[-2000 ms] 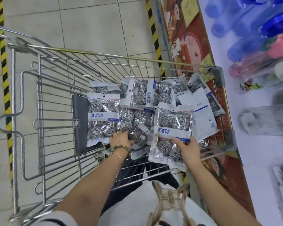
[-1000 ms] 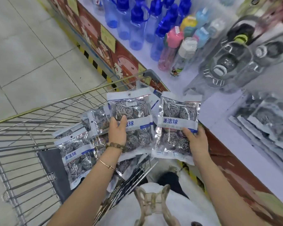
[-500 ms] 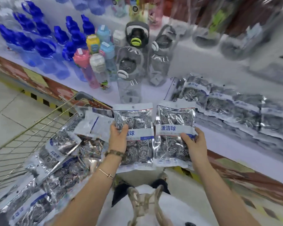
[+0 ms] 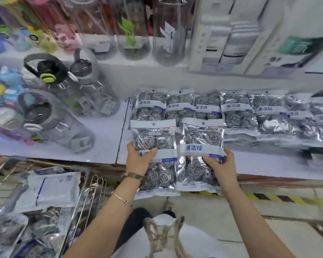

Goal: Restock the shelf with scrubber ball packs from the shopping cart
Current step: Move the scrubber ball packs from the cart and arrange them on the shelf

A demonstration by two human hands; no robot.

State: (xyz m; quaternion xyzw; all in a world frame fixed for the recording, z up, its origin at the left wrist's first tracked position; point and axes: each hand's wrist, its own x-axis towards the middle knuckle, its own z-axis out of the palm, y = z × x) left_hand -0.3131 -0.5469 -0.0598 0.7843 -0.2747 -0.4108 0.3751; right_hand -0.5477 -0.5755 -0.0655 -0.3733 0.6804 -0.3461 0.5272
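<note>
My left hand (image 4: 138,159) grips one clear pack of steel scrubber balls (image 4: 154,138) by its left side. My right hand (image 4: 221,164) grips a second scrubber pack (image 4: 201,138) by its right side. Both packs are held upright, side by side, over the front edge of the white shelf (image 4: 108,138). Just behind them a row of several scrubber packs (image 4: 237,112) lies on the shelf. The shopping cart (image 4: 90,190) is at the lower left, with more scrubber packs (image 4: 47,189) inside.
Clear water bottles with dark lids (image 4: 50,118) stand on the shelf to the left of the packs. Tall clear bottles (image 4: 131,25) and white boxes (image 4: 222,34) fill the tier above. A yellow-black striped line (image 4: 268,197) marks the floor below the shelf.
I have turned from the cart to the shelf. Both hands lifted a pack each out of the cart and carried them up to the shelf's front edge, before the row of packs.
</note>
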